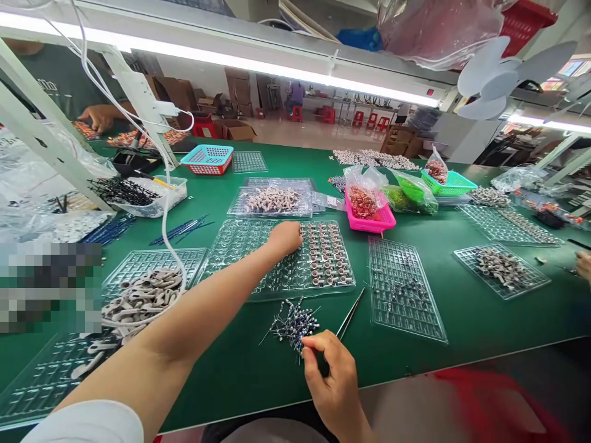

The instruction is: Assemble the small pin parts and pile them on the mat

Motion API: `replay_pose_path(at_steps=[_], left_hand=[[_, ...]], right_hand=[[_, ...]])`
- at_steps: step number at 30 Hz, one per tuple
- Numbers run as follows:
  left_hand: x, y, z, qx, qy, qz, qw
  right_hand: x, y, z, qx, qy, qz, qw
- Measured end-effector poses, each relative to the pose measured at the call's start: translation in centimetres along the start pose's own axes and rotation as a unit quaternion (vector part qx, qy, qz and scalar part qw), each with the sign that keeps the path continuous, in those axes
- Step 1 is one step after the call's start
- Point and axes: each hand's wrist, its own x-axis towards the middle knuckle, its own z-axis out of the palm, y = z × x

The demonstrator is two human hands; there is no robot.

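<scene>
My left hand reaches over a clear compartment tray, its fingers curled down beside the filled columns; what they hold, if anything, is hidden. Small beige ring-shaped parts sit in rows at that tray's right side. Near the table's front edge, my right hand has thumb and index finger pinched together at the lower right of a pile of small blue-grey parts with thin wires. Whatever lies between those fingertips is too small to name. Metal tweezers lie just right of the pile.
Behind the tray is another tray with beige parts. A pink basket and a wired-parts tray are at right. A white cable hangs at left above grey parts. Another person's hand shows far right.
</scene>
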Motion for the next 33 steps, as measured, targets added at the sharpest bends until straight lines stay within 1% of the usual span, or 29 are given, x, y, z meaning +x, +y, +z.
replay_pose_path(at_steps=[5, 13, 18, 22, 24, 27, 30, 31, 33], left_hand=[[-0.6, 0.3, 0.3, -0.006, 0.018, -0.009, 1.0], [0.3, 1.3, -0.2, -0.017, -0.01, -0.037, 0.999], [-0.1, 2.0, 0.2, -0.031, 0.02, -0.054, 0.998], [-0.8, 1.6, 1.0, -0.049, 0.042, -0.068, 0.996], [-1.0, 1.3, 1.3, -0.06, 0.052, -0.072, 0.994], [-1.2, 1.2, 1.6, -0.08, 0.061, -0.075, 0.992], [-1.5, 1.5, 1.1, -0.106, 0.068, -0.074, 0.989], [-1.6, 1.6, 0.8, -0.118, 0.072, -0.071, 0.988], [-2.1, 1.9, -0.2, -0.148, 0.081, -0.061, 0.984]], right_hand=[[0.0, -0.1, 0.1, -0.018, 0.006, -0.004, 1.0], [0.2, -0.2, 0.2, -0.037, 0.001, -0.003, 0.999], [0.3, -0.3, 0.1, -0.037, 0.001, -0.008, 0.999], [0.1, -0.2, 0.1, -0.031, 0.001, -0.005, 1.0], [0.0, -0.1, 0.1, -0.026, 0.013, -0.001, 1.0], [-0.3, 0.0, 0.1, -0.015, 0.055, 0.029, 0.998], [-0.4, -0.2, -0.3, -0.015, 0.087, 0.056, 0.994], [-0.4, -0.3, -0.5, -0.022, 0.085, 0.056, 0.995], [-0.5, -0.6, -1.0, -0.041, 0.052, 0.045, 0.997]])
